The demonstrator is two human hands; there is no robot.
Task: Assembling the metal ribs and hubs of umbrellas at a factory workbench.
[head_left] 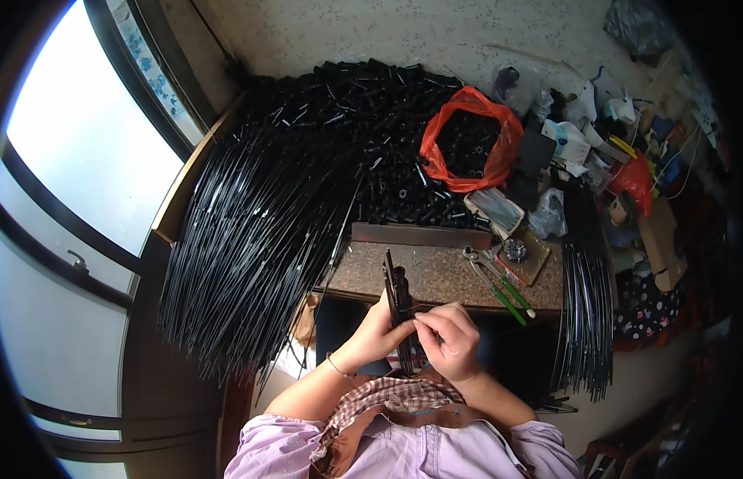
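Observation:
My left hand (pixel 375 335) is closed around a small bundle of slim black rods (pixel 391 275), held upright in front of my body. Thicker short black pieces seem to sit against the rods near their top. My right hand (pixel 453 339) is right beside it, thumb and forefinger pinched together against the bundle. A thin strand, perhaps wire, shows near those fingertips, too fine to make out well. Past my hands, on the speckled tabletop (pixel 379 267), lies a pair of pliers with green handles (pixel 499 289).
Long thin black rods (pixel 252 239) overhang the table's left side; more rods (pixel 585 311) hang at the right. Short black tubes (pixel 331 100) are heaped behind a low dark bar (pixel 419 235). A red plastic bag (pixel 509 156) holds black parts. Clutter (pixel 575 144) fills the far right.

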